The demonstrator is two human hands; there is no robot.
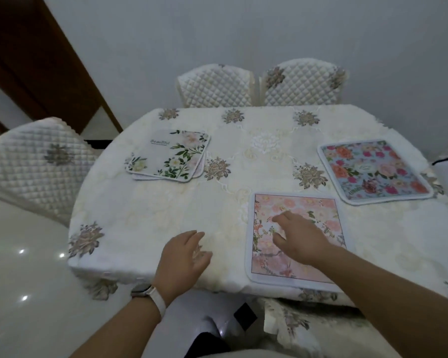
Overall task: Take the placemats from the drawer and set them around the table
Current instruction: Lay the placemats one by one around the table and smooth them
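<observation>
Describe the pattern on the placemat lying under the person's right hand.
Pink and peach flowers with a pale border on the pink placemat, seen best in the head view.
</observation>
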